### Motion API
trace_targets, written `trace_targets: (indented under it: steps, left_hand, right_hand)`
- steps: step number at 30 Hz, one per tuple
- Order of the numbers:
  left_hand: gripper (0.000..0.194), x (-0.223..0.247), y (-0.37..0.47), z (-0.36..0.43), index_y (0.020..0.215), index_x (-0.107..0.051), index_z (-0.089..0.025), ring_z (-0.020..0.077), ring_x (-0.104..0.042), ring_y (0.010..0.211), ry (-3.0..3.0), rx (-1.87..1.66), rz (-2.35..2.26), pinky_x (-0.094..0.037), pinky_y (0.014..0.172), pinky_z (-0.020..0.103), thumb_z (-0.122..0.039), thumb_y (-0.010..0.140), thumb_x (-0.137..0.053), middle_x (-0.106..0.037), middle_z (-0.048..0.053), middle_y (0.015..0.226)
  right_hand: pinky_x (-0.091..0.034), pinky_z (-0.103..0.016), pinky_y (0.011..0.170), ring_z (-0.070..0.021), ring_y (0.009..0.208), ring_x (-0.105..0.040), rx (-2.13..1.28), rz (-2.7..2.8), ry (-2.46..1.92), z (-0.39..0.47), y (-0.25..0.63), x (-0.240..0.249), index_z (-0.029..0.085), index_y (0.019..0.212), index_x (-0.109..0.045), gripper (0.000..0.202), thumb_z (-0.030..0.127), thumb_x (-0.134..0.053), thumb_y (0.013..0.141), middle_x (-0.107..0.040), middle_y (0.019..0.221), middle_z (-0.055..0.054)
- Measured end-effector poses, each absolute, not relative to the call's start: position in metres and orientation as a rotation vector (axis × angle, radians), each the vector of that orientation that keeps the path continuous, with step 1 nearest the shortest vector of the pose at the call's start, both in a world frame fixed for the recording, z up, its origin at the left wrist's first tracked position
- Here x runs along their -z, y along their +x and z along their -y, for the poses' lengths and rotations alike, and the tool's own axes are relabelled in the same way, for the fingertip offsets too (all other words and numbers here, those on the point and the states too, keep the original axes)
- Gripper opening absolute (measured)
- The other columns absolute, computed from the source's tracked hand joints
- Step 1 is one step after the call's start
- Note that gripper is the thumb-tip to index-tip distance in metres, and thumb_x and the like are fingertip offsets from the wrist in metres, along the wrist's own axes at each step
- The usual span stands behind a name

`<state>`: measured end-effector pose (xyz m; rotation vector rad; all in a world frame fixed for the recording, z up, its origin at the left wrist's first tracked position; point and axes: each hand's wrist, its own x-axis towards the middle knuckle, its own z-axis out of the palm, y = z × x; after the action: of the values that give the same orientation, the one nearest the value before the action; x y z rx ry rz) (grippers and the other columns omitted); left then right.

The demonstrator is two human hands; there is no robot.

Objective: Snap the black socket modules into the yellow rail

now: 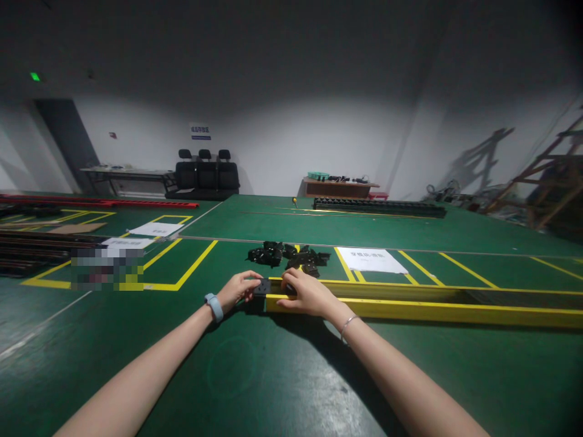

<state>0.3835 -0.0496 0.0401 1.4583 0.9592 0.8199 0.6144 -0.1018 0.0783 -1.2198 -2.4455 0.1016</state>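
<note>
A long yellow channel-shaped rail (410, 308) lies across the green table, its left end in front of me. At that end sits a black block (261, 287), pinched between the thumb and fingers of my left hand (237, 290). My right hand (304, 293) reaches over the rail just right of the block, fingers curled round a small dark piece that is mostly hidden. Behind my hands lies a pile of black parts (268, 254) on the table.
A white paper sign (372, 260) lies behind the rail among yellow tape lines. A black slotted rail (378, 207) rests farther back, near a yellow-handled tool (294, 201). Dark bars (45, 252) and a red rail (136, 203) lie at the left.
</note>
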Motion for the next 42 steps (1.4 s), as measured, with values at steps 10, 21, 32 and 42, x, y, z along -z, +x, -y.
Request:
trace_targets:
  steps: [10,21,32,42]
  left_hand:
    - [0.027,-0.037,0.388,0.052,0.083,-0.04,-0.02,0.0092,-0.051,0.051,1.332,-0.937,-0.811,-0.04,0.051,0.021,-0.04,0.076,-0.057,-0.053,-0.006,0.058]
    - [0.023,-0.041,0.398,0.061,0.082,-0.041,-0.02,0.0136,-0.06,0.061,1.317,-0.897,-0.741,-0.044,0.063,0.026,-0.04,0.078,-0.053,-0.063,0.0,0.069]
    - [0.02,-0.037,0.395,0.056,0.081,-0.042,-0.019,0.0117,-0.058,0.058,1.25,-0.952,-0.736,-0.041,0.057,0.023,-0.035,0.08,-0.054,-0.065,0.003,0.069]
    - [0.02,-0.036,0.396,0.055,0.079,-0.046,-0.017,0.0116,-0.058,0.058,1.254,-0.972,-0.741,-0.043,0.058,0.023,-0.035,0.079,-0.056,-0.065,0.003,0.069]
  right_hand:
    - [-0.042,-0.034,0.086,-0.0222,0.103,-0.055,-0.138,2.418,-1.171,0.102,0.614,-0.077,0.022,0.131,-0.036,0.067,0.041,-0.066,0.074,-0.056,0.115,-0.01]
    - [-0.038,-0.038,0.086,-0.0224,0.096,-0.052,0.138,2.596,-1.195,0.108,0.602,-0.081,0.033,0.128,-0.048,0.049,0.04,-0.06,0.081,-0.051,0.113,-0.009]
    - [-0.04,-0.031,0.08,-0.0188,0.089,-0.055,0.146,2.558,-1.173,0.1,0.606,-0.078,0.023,0.102,-0.061,0.03,0.039,-0.065,0.077,-0.055,0.103,-0.007]
    - [-0.038,-0.03,0.085,-0.0184,0.097,-0.058,0.021,2.411,-1.332,0.086,0.622,-0.099,0.023,0.104,-0.062,0.039,0.046,-0.032,0.095,-0.065,0.102,-0.007]
